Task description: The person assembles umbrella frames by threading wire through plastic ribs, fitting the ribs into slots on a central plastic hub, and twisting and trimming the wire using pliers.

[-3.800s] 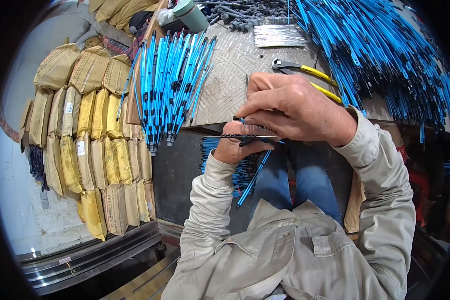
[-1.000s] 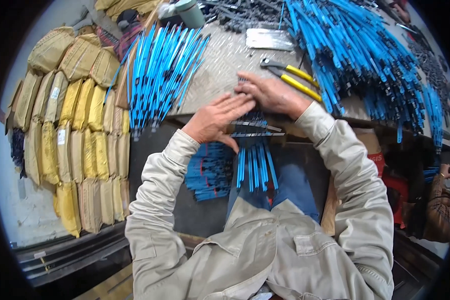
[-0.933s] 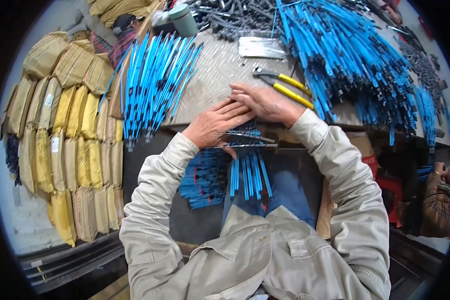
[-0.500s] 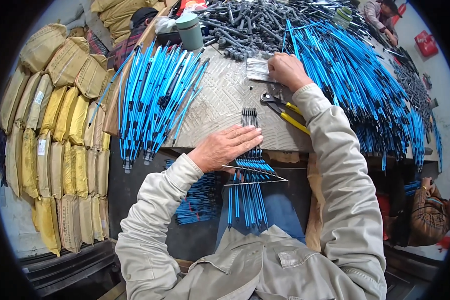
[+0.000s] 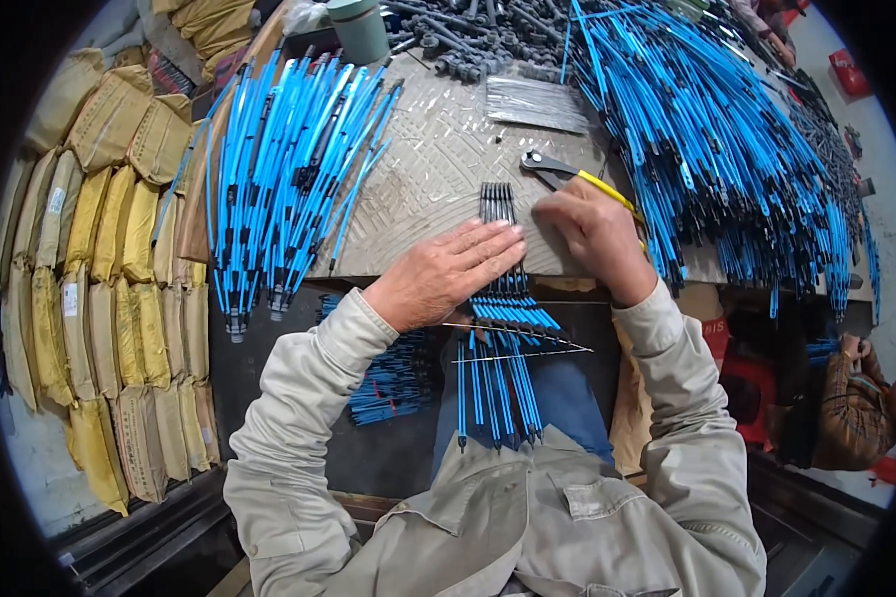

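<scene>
A: Where is the row of blue rods found?

B: It is laid flat across the counter edge, long axis running away from the body, near ends hanging over the lap.

A: And the hands?

B: The left hand is spread flat, palm down, pressed on the row's left side. The right hand is loosely curled just right of the row's far end, beside the yellow-handled pliers; whether anything is gripped cannot be told. The left is nearer.

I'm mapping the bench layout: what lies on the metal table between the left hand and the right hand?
In the head view, a small flat row of black-tipped blue rods lies between the left hand and the right hand, both touching it.
</scene>
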Tool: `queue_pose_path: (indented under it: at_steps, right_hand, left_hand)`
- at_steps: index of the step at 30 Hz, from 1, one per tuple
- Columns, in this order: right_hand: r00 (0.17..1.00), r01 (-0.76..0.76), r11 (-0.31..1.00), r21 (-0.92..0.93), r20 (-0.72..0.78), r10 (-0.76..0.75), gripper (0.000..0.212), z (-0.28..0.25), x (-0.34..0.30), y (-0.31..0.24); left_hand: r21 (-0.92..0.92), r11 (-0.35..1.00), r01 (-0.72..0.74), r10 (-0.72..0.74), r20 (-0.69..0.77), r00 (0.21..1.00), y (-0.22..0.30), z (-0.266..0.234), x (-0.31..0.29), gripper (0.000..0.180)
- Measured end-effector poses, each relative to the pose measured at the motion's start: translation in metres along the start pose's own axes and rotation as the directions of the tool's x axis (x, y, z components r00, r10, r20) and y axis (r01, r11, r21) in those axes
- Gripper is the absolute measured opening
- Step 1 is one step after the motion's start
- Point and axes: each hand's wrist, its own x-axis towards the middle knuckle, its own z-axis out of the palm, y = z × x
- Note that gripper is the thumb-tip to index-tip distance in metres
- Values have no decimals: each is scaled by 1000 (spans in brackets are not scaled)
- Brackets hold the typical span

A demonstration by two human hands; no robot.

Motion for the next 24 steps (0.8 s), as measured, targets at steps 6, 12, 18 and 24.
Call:
queue_pose_path:
  at_steps: [6,12,18,24]
  right_hand:
    - [991,-56,988,-142,-130,38,12,9,0,12]
    - [993,-68,973,-220,-111,45,14,13,0,7]
    - [997,-50,973,-226,-65,36,15,14,2,3]
    - [998,-41,972,-233,-54,29,16,16,2,3]
  left_hand:
    - [-25,1000,18,-17,36,999,3,-4,5,75]
    - [-51,996,79,-81,-31,996,10,-9,-2,43]
    - [-74,994,86,-88,-29,996,8,-9,-10,41]
    - [-85,992,93,-96,-32,995,8,-9,-10,41]
